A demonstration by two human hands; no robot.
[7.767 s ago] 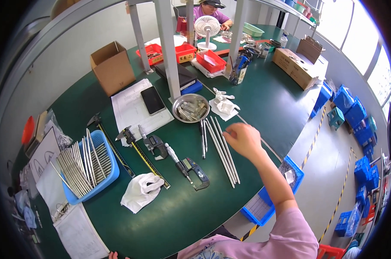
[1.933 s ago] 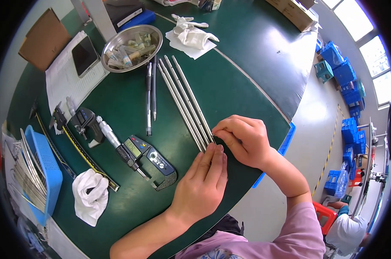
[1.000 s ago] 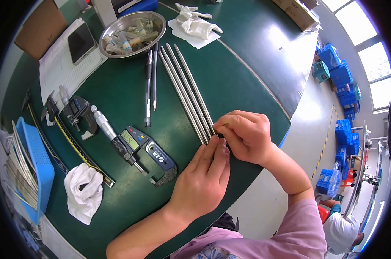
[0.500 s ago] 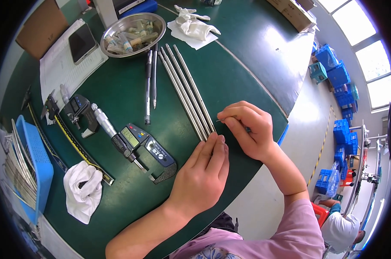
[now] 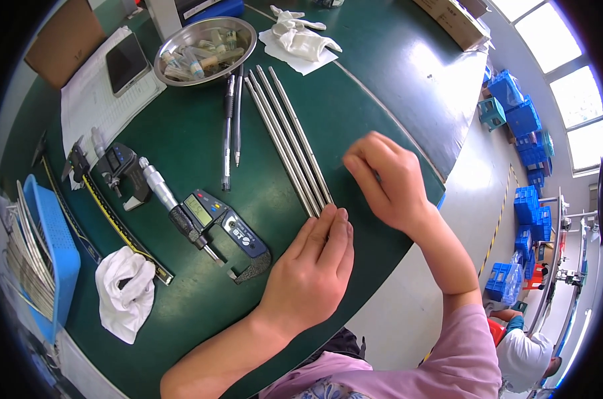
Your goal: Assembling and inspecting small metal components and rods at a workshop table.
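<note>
Several slim metal rods [image 5: 289,143] lie side by side on the green table. My left hand [image 5: 310,266] presses its fingers together over their near ends; its thumb is hidden. To the right of the rods, my right hand [image 5: 389,178] is raised with its fingers curled in and thumb close to the index finger. Motion smears its fingertips, and I cannot make out what is between them. A digital micrometer [image 5: 215,223] with a grey display lies left of my left hand. Two pens [image 5: 228,133] rest between the micrometer and the rods.
Left lie a second micrometer [image 5: 125,169], calipers [image 5: 115,216], a white cloth [image 5: 125,292] and a blue basket [image 5: 65,259] of thin rods. Farther back are a metal bowl [image 5: 165,70] of small vials, a phone [image 5: 126,64] on papers and white gloves [image 5: 301,40].
My right hand has moved slightly right and up, away from the rods. The thin metal pin seen in its fingertips before no longer shows. My left hand has stayed on the rods.
</note>
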